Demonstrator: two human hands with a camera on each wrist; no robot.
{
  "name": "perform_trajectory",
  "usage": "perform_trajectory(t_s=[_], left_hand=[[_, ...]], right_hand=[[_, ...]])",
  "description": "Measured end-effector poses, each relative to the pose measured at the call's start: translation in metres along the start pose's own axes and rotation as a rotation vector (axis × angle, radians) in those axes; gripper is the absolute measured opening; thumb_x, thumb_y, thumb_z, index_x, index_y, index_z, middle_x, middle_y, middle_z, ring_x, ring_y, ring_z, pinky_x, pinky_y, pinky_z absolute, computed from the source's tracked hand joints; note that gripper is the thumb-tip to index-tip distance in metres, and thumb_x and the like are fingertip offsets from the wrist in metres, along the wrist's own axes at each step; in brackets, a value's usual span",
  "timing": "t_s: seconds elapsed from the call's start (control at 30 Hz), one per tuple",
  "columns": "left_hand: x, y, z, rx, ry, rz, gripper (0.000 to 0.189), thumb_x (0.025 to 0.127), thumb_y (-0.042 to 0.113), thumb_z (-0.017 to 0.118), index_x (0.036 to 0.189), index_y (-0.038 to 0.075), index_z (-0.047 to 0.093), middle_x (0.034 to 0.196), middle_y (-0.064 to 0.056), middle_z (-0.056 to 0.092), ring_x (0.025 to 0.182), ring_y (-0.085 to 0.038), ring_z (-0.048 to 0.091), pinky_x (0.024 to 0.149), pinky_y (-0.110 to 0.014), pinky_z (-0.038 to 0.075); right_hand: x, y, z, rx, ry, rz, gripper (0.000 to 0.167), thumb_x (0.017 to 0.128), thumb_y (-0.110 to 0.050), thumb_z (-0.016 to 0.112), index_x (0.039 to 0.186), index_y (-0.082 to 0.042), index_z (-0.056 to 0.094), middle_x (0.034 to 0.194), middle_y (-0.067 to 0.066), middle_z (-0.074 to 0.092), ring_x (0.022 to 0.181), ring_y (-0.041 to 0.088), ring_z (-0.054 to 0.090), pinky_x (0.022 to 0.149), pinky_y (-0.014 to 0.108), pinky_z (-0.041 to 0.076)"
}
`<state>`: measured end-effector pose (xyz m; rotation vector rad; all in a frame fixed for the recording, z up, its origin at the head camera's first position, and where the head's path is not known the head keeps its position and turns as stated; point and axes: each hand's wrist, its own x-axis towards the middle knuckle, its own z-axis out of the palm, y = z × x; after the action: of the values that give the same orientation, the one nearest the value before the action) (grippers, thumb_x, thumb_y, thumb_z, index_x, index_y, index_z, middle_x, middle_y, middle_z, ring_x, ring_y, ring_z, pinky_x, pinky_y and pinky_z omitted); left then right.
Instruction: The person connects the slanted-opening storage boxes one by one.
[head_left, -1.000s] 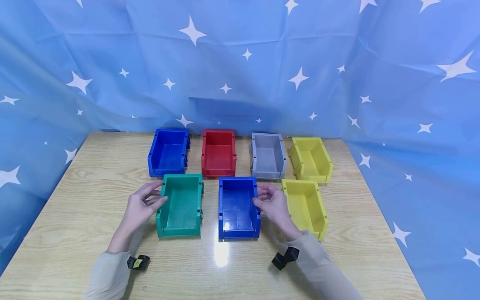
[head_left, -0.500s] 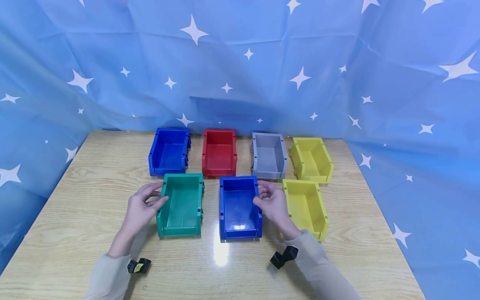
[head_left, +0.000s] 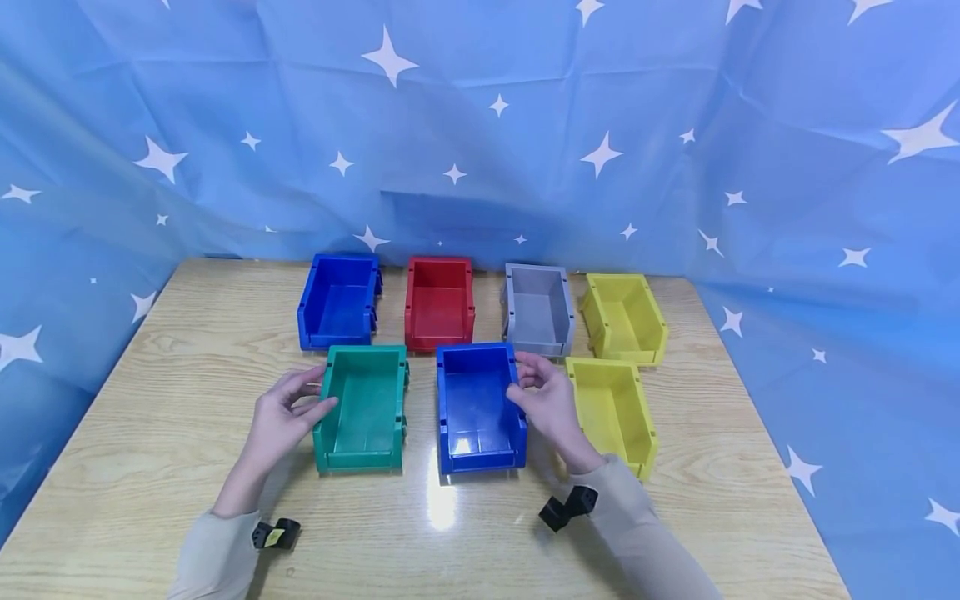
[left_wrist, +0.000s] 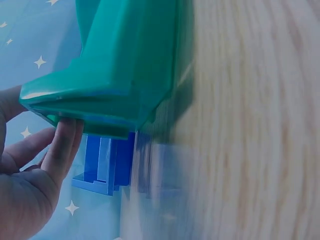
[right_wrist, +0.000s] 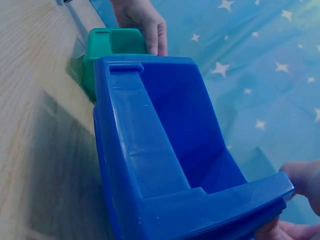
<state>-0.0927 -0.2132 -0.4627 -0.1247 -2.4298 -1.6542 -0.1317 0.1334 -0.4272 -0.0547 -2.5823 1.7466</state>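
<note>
Along the left rim of a green plastic storage bin (head_left: 360, 461), my left hand (head_left: 277, 421) pinches with its thumb on the inner side and fingers outside, under the lip. My right hand (head_left: 551, 408) grips the right rim of a blue storage bin (head_left: 483, 461) in the same way. The right wrist view shows this blue bin (right_wrist: 150, 135) close up, its shadow on the tabletop beside it, and the green bin (right_wrist: 120, 42) beyond. Both bins have their low front toward me and nothing inside. The left wrist view shows the green bin (left_wrist: 130, 65) on the wood.
Behind stand another blue bin (head_left: 336, 342), a red bin (head_left: 438, 342), a grey bin (head_left: 537, 348) and a yellow bin (head_left: 637, 357). A second yellow bin (head_left: 645, 433) sits just right of my right hand. A starry blue curtain (head_left: 480, 125) hangs behind the wooden table (head_left: 375, 542).
The front blue bin has shifted slightly away from me and lifted a little in my right hand. My left hand and the green bin stay nearly in place.
</note>
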Motion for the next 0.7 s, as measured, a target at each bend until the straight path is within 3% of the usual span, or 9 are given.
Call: perform_trajectory(t_s=[0.37, 0.7], left_hand=[[-0.001, -0.003, -0.001, -0.046, -0.015, -0.030, 0.043, 0.082, -0.006, 0.067, 0.123, -0.011, 0.054, 0.111, -0.025, 0.059, 0.090, 0.003, 0.056, 0.074, -0.015, 0.053], [-0.001, 0.000, 0.000, -0.036, -0.028, -0.038, 0.042, 0.084, -0.004, 0.066, 0.124, -0.010, 0.053, 0.112, -0.026, 0.059, 0.091, 0.002, 0.055, 0.075, -0.014, 0.053]], right_hand=[[0.001, -0.015, 0.006, 0.026, 0.006, -0.043, 0.044, 0.075, 0.007, 0.063, 0.119, 0.003, 0.060, 0.089, 0.012, 0.061, 0.081, 0.020, 0.056, 0.070, 0.016, 0.050], [0.004, -0.025, 0.016, 0.078, -0.004, -0.021, 0.047, 0.074, 0.009, 0.062, 0.121, 0.002, 0.059, 0.090, 0.011, 0.060, 0.081, 0.019, 0.055, 0.068, 0.016, 0.049]])
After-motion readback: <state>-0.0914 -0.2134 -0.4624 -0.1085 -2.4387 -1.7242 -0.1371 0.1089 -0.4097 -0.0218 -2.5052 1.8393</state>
